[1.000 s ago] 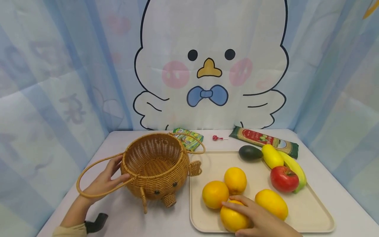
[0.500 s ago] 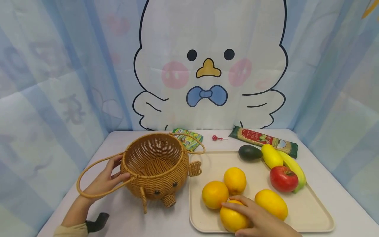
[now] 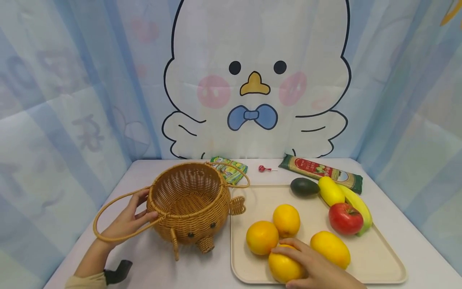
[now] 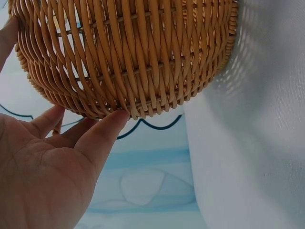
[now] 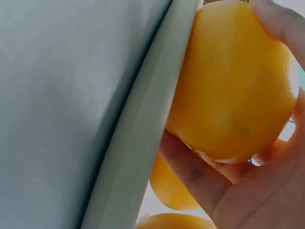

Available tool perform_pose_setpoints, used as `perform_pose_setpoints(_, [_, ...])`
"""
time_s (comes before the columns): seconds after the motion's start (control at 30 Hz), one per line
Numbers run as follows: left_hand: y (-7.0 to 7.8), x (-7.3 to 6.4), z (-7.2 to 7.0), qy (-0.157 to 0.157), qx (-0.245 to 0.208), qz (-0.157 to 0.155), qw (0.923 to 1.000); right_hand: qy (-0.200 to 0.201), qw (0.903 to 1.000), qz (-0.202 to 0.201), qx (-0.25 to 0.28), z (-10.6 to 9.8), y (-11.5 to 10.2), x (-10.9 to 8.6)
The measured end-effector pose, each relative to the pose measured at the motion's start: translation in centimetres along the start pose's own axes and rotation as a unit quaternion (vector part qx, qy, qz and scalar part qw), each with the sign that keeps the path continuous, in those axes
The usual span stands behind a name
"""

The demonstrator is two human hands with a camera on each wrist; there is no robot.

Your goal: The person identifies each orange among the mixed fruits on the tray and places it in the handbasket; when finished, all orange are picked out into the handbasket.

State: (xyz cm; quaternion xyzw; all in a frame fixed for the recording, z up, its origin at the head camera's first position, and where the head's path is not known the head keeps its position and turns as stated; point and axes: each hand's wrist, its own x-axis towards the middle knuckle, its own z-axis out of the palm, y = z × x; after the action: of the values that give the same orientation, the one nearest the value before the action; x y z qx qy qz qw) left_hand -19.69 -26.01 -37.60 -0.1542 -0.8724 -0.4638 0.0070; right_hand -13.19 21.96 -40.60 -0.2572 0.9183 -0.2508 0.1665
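Observation:
On the left of the table stands a wicker basket (image 3: pixel 202 220) with a little animal snout, eyes and two looped handles. My left hand (image 3: pixel 124 220) touches its left side near the rim, under one handle. In the left wrist view, the fairly straight fingertips (image 4: pixel 112 125) lie against the weave (image 4: pixel 138 62). At the front of the beige tray (image 3: pixel 260 192), my right hand (image 3: pixel 315 265) grips an orange (image 3: pixel 285 265). The right wrist view shows fingers and thumb around this orange (image 5: pixel 233 86), right by the tray's rim (image 5: pixel 147 129). Two more oranges (image 3: pixel 262 237) sit just behind it.
The tray's right half holds a mango-like yellow fruit (image 3: pixel 330 249), a red apple (image 3: pixel 345 218), a banana (image 3: pixel 362 206), another yellow fruit (image 3: pixel 331 192) and a dark avocado (image 3: pixel 304 187). Behind are a noodle packet (image 3: pixel 321 170), a lollipop (image 3: pixel 262 169) and a green packet (image 3: pixel 231 170).

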Motion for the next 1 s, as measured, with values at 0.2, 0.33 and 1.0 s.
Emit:
perform_pose_setpoints(0.2, [0.05,-0.08,0.07,-0.001,0.000,0.000,1.0000,-0.003,0.9998,-0.004,-0.017,0.09,-0.26,0.21])
perform_pose_setpoints(0.33, [-0.08,-0.08,0.19,-0.001,0.000,-0.003,1.0000,-0.016,0.9998,0.000,-0.015,-0.12,-0.44,0.30])
perform_pose_setpoints(1.0, [-0.37,-0.12,0.24,-0.006,0.003,-0.005,1.0000,-0.024,0.9994,0.006,0.026,-0.64,0.05,0.27])
